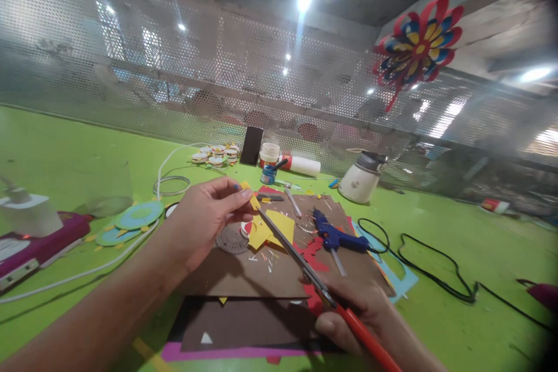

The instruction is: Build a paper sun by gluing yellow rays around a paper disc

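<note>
My left hand (204, 218) pinches a small strip of yellow paper (251, 197) between thumb and fingertips. In my right hand (353, 305) is a pair of scissors (300, 258) with red handles, its blades pointing up and left. The tips reach the lower edge of the strip; whether they are cutting into it I cannot tell. Beneath the blades, yellow paper pieces (282, 226) lie on a brown cardboard sheet (213, 279) strewn with small scraps. A clear protractor (232, 240) lies below my left hand, partly covered.
A blue glue gun (337, 237) rests on the cardboard's right, its black cord (436, 267) trailing right. Behind stand a phone (251, 145), a blue paint jar (268, 175) and a white jug (360, 179). At left are light-blue paper discs (139, 215) and a purple power strip (65, 238).
</note>
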`<state>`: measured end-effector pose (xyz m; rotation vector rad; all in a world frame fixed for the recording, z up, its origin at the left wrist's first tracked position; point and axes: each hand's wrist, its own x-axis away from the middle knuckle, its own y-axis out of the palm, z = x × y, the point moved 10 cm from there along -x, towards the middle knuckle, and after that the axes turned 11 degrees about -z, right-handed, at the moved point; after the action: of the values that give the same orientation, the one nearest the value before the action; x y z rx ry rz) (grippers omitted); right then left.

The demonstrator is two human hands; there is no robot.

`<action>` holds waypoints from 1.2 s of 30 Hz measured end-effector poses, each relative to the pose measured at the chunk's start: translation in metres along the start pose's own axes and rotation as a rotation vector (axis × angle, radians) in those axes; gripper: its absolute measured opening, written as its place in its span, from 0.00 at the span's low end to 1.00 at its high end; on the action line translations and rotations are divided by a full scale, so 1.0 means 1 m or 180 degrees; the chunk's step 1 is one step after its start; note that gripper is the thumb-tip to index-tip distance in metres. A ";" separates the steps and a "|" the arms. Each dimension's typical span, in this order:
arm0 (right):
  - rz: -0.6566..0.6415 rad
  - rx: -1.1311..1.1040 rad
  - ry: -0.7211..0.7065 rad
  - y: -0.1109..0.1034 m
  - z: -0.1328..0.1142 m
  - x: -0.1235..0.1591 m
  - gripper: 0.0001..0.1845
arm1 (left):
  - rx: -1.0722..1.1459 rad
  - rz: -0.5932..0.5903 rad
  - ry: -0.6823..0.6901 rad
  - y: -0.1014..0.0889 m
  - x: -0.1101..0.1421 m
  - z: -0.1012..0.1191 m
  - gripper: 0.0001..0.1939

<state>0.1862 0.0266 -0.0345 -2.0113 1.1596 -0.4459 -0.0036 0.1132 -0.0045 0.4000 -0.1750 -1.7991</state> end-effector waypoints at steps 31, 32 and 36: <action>-0.0100 -0.0062 0.0149 -0.005 0.006 -0.001 0.27 | 0.0132 0.0088 0.0056 -0.004 0.000 0.001 0.07; -0.0062 -0.0096 0.0169 -0.005 0.006 -0.001 0.27 | 0.0150 0.0077 0.0046 -0.003 0.000 0.000 0.06; -0.0019 -0.0157 0.0070 -0.005 0.000 -0.002 0.26 | 0.0277 0.0049 -0.0029 -0.001 -0.001 -0.004 0.05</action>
<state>0.1882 0.0303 -0.0303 -2.0573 1.1891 -0.4474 -0.0032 0.1149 -0.0081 0.4511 -0.2629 -1.7827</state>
